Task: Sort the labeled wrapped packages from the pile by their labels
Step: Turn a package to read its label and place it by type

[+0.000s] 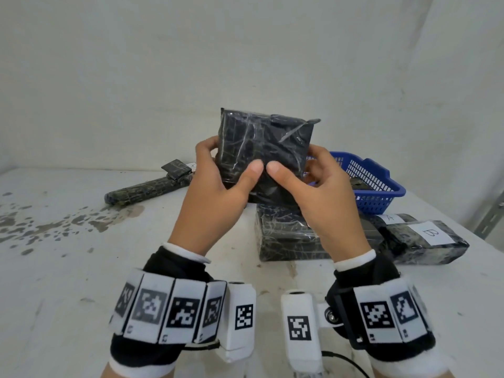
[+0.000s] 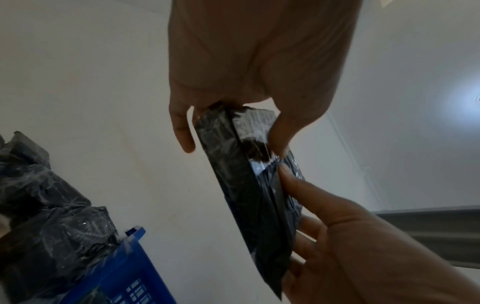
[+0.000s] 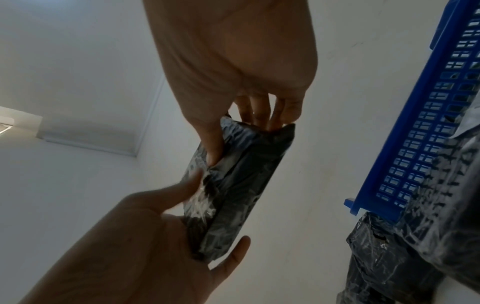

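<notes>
Holding a black wrapped package [image 1: 264,151] up over the table [image 1: 81,268], I have both hands on it. My left hand [image 1: 218,192] curls round its left side, thumb on the near face. My right hand [image 1: 313,192] curls round its right side, thumb beside the other thumb. I cannot see a label on it. Under it a bigger package [image 1: 286,236] lies on the table. To the right lie packages marked B [image 1: 431,241] and A [image 1: 392,218]. A blue basket [image 1: 376,186] sits far right with one package inside. A long package [image 1: 147,188] lies far left.
</notes>
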